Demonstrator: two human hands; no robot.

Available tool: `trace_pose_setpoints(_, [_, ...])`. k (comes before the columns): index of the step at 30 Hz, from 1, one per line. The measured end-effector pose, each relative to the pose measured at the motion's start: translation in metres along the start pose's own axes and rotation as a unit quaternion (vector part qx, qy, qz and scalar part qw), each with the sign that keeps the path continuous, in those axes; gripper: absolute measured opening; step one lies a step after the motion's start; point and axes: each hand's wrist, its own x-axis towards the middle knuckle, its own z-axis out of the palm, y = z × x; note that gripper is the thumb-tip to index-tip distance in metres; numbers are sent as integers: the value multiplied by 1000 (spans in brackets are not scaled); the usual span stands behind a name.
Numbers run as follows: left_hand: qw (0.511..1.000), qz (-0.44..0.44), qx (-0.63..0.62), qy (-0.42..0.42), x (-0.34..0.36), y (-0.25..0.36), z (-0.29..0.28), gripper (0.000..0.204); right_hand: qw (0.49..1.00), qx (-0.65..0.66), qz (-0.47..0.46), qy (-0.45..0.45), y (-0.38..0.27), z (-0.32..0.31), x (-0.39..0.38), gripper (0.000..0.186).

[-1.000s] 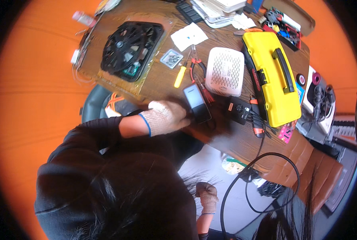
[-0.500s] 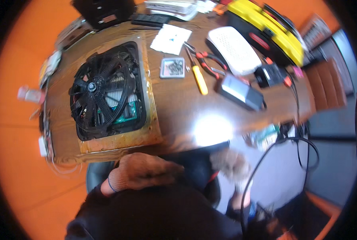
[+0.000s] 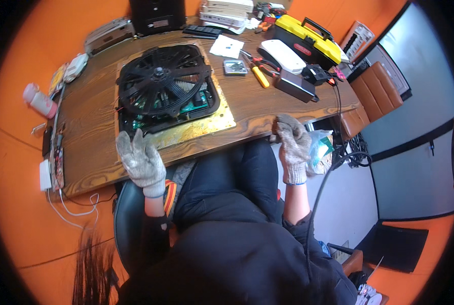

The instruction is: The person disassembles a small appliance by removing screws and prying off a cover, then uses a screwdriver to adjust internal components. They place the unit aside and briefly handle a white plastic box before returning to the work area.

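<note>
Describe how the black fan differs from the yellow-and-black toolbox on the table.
The fan is round and mostly black; the toolbox is boxy, yellow above black. Green circuitry shows beneath the open fan, while the toolbox is closed. The fan is nearer the left hand; the toolbox sits toward the back right of the table. Both include black parts.

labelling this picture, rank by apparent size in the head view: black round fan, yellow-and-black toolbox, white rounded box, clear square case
1. Black round fan
2. Yellow-and-black toolbox
3. White rounded box
4. Clear square case
The toolbox sits farther away than the fan, so their true order is unsure.
</note>
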Motion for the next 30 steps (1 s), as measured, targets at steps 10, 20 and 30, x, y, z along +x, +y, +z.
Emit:
trace_pose_setpoints(10, [989,1,140,36,0,0,6,52,998,53,43,18,9,-18,-10,31])
trace_pose_setpoints(20, [988,-10,149,42,-1,8,4,77,982,169,85,9,21,6,-1,32])
trace_pose_setpoints(30, [990,-2,-73,122,68,-1,-19,56,936,280,208,-46,11,91,37,34])
